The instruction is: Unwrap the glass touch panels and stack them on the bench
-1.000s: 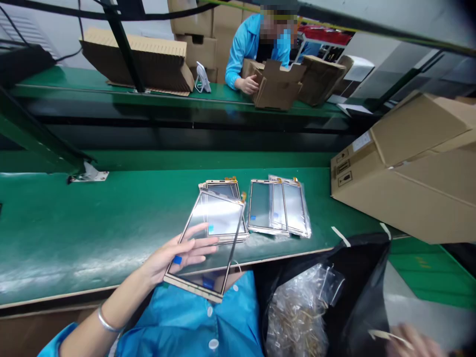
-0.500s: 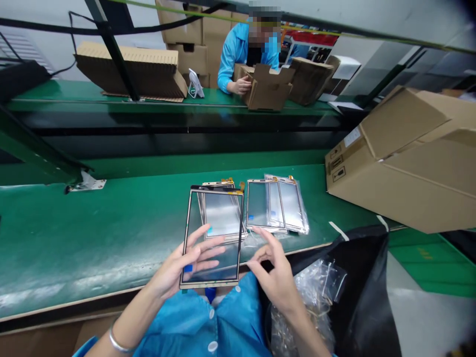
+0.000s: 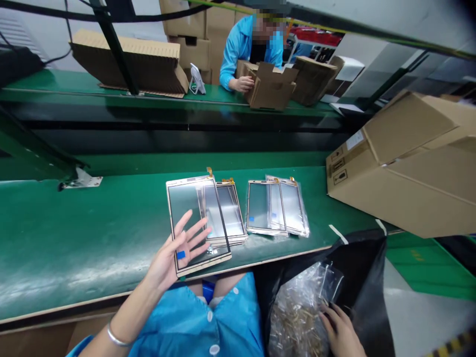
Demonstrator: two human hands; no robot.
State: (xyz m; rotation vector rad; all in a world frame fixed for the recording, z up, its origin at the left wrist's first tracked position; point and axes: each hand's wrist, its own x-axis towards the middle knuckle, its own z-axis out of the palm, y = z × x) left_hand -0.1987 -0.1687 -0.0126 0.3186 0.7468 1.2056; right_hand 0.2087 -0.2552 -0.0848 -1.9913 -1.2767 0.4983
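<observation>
A clear touch screen panel (image 3: 197, 208) with a thin dark border, a blue tab and an orange flex tail rests on my left hand (image 3: 186, 243). The fingers of that hand spread beneath the glass and show through it. Partly under this panel, a stack of similar panels (image 3: 232, 213) lies on the green bench. My right hand (image 3: 340, 327) is down at the lower right, over clear plastic wrappers (image 3: 297, 312) in a black bag (image 3: 372, 277). Its thumb and fingers are a little apart, and I make out nothing held between them.
More panels (image 3: 266, 208) lie to the right on the green bench (image 3: 92, 233), some in clear sleeves (image 3: 297, 208). A large cardboard box (image 3: 409, 168) stands at the right. Across the bench, a person in a blue jacket (image 3: 236, 49) handles a small carton (image 3: 273, 89).
My right hand has moved from beside the panel down and right to the wrappers in the black bag. The panel in my left hand has shifted slightly left and up and tilted.
</observation>
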